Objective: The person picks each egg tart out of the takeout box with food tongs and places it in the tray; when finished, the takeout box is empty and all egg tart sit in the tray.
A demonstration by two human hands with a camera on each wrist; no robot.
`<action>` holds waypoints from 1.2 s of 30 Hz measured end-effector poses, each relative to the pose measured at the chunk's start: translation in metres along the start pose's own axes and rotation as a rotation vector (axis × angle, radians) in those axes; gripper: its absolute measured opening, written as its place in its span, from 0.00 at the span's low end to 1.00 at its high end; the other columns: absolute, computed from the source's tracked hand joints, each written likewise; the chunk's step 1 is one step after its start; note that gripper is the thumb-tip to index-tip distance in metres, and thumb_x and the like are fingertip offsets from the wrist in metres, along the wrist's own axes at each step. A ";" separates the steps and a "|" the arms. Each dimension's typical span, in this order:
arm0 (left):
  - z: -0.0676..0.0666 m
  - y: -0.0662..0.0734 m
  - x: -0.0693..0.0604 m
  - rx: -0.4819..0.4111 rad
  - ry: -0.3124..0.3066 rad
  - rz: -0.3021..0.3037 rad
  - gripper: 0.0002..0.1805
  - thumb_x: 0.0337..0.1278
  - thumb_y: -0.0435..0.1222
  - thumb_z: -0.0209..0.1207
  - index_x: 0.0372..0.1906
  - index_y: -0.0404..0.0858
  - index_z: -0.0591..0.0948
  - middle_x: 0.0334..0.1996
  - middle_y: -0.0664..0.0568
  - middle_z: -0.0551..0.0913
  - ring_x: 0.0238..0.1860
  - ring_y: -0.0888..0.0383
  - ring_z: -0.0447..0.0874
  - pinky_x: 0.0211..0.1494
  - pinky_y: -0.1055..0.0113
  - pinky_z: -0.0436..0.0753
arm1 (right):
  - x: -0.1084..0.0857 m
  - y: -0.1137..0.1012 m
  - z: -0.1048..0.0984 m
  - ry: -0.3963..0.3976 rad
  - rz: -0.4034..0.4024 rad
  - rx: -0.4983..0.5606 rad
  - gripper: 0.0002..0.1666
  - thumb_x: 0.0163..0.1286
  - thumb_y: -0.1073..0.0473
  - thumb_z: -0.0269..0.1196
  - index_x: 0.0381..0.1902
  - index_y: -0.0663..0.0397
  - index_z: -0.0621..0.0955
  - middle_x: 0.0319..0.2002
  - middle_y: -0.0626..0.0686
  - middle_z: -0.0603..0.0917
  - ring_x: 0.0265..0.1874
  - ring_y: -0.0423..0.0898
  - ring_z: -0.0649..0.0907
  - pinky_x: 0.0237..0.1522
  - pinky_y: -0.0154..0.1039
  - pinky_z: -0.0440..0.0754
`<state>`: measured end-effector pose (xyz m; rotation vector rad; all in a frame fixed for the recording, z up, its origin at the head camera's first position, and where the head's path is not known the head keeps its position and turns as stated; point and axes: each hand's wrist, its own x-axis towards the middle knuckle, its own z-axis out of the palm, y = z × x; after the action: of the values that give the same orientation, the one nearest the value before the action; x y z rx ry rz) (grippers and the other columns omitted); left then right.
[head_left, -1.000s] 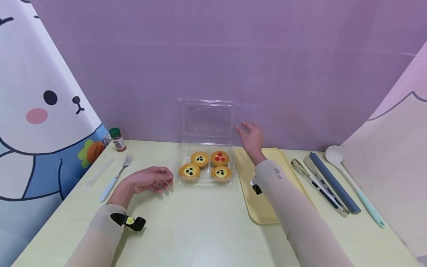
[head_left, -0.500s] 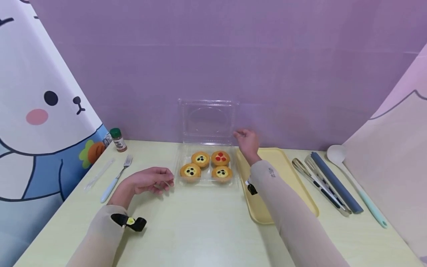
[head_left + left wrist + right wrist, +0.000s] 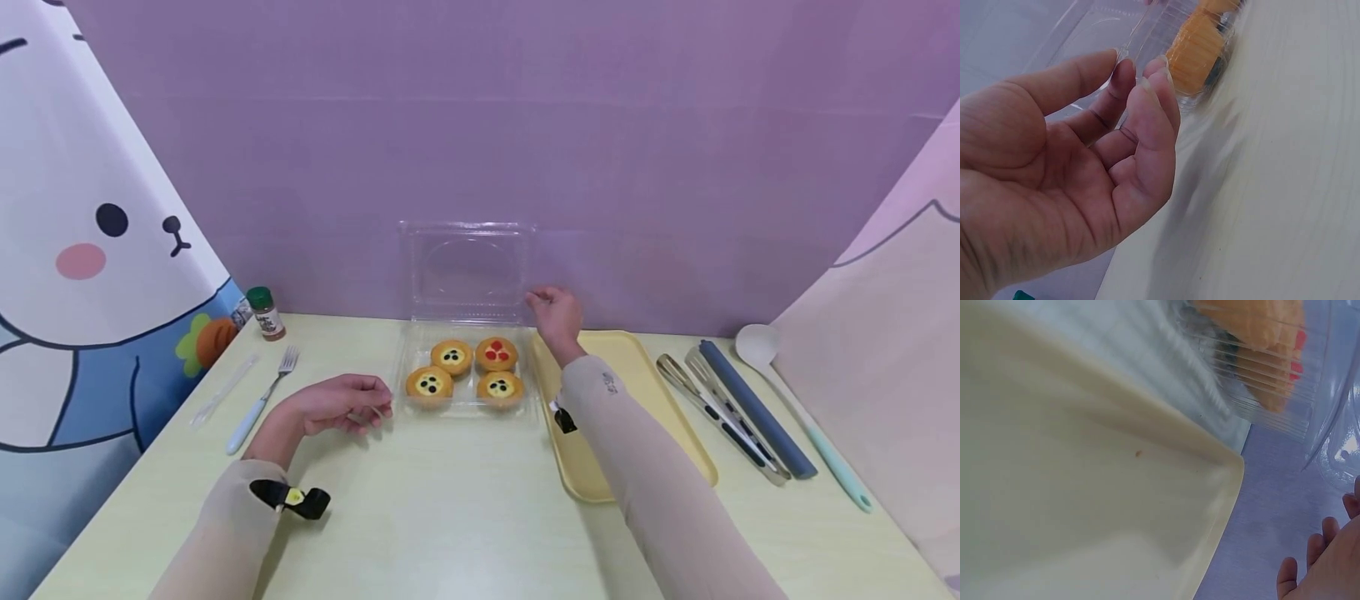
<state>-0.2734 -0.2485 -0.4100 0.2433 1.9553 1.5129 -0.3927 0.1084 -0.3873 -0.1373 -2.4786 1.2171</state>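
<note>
A clear plastic clamshell container (image 3: 401, 417) stands with its lid (image 3: 468, 267) raised against the purple backdrop. Inside the base are several tarts, among them a red-topped tart (image 3: 497, 355) and a dark-dotted tart (image 3: 430, 384). My left hand (image 3: 337, 406) pinches the base's front left corner between thumb and index finger, the other fingers loosely bent, as the left wrist view shows. At the lid's right edge, my right hand (image 3: 558, 321) has thumb and index finger together on the rim. The right wrist view catches only part of this hand (image 3: 1335, 562), its pinch cut off by the frame.
Under my right forearm lies a yellow tray (image 3: 588, 467). To its right are tongs (image 3: 708, 408), a blue roll (image 3: 753, 408) and a white-headed spoon (image 3: 787, 400). On the left are a fork (image 3: 262, 400), a clear strip (image 3: 225, 392) and a green-capped jar (image 3: 266, 313).
My right hand has come left and slightly down to the lid's right edge, its thumb and index finger closing together there. My left hand and the container stay in place.
</note>
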 end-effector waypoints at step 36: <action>-0.004 -0.001 0.001 0.032 -0.010 -0.007 0.13 0.73 0.44 0.56 0.47 0.37 0.76 0.42 0.51 0.82 0.40 0.57 0.81 0.41 0.64 0.82 | -0.055 0.043 -0.116 -0.184 -0.160 -0.001 0.32 0.68 0.41 0.66 0.64 0.50 0.79 0.66 0.60 0.78 0.69 0.60 0.73 0.68 0.59 0.69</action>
<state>-0.2767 -0.2517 -0.4104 0.2572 1.9717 1.4734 -0.3018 0.2074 -0.3724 0.1777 -2.5873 1.2083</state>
